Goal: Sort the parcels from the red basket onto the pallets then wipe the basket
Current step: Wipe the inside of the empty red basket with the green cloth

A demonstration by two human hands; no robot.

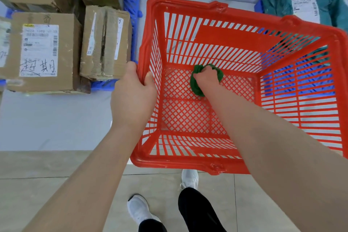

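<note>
The red basket [188,162] stands in the middle, with no parcels inside. My left hand [133,92] grips its left rim, thumb inside. My right hand [207,78] is down in the basket, closed on a crumpled green cloth [194,85] pressed against the lattice floor near the far wall. Several cardboard box parcels [45,51] sit on a blue pallet [131,5] at the left. Teal bag parcels [301,0] lie on another blue pallet [258,6] at the upper right.
The basket rests on a pale grey surface [47,118] whose near edge meets a beige tiled floor [47,175]. My white shoes [138,209] and black trouser legs are below the basket.
</note>
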